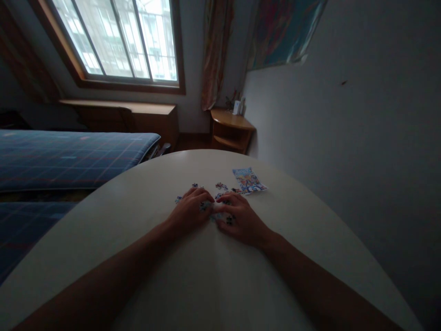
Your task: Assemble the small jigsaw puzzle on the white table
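Small jigsaw puzzle pieces [221,186] lie in a loose cluster on the white round table [165,280]. My left hand [191,209] rests at the cluster's left side, its fingers bent over the table and some pieces showing between fingers and thumb. From the right, my right hand [241,218] reaches in with fingers apart, and dark pieces [229,219] show in the gaps between them. The fingertips of both hands almost meet in the middle. Beyond my right hand lies a colourful printed sheet [248,179]. Pieces under the palms are hidden.
A bed with a blue checked mattress [69,156] stands to the left. Behind the table are a wooden corner shelf [231,120] with small items on it and a long low wooden cabinet [151,110] under the window. A pale wall [344,138] runs along the right.
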Demonstrator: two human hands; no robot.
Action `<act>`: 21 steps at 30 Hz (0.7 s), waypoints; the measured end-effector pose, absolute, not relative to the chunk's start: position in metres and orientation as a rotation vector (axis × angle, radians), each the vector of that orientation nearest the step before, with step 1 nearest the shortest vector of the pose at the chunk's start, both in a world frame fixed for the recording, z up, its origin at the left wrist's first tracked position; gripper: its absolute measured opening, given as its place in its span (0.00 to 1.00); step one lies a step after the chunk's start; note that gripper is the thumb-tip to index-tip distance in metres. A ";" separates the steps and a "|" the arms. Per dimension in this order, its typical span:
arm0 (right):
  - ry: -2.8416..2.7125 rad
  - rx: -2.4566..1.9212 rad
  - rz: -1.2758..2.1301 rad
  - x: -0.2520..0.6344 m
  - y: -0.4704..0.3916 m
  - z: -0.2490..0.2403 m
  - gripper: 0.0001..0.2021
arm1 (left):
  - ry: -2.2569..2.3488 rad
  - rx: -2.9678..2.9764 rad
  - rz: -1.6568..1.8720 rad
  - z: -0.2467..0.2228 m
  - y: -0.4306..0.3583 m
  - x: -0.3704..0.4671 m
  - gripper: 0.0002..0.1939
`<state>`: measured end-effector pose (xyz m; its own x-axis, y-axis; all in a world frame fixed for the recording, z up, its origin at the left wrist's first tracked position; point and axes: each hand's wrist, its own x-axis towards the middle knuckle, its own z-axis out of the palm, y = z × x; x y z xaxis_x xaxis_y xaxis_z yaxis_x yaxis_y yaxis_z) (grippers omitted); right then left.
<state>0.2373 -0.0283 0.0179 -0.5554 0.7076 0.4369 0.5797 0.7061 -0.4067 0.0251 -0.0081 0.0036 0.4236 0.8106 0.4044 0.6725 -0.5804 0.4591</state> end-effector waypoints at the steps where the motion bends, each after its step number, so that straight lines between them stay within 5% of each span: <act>1: -2.350 -0.946 0.281 0.237 -0.028 0.018 0.11 | 1.316 2.447 0.890 0.003 -0.008 0.025 0.08; 7: -2.316 -0.986 0.275 0.238 -0.025 0.017 0.03 | 1.420 2.369 0.954 -0.003 -0.002 0.023 0.07; 14: -2.271 -1.133 0.279 0.230 -0.034 0.020 0.12 | 1.360 2.379 0.937 -0.004 -0.001 0.021 0.03; 21: -2.172 -1.282 0.275 0.223 -0.035 0.018 0.04 | 1.349 2.387 0.906 -0.003 0.000 0.021 0.01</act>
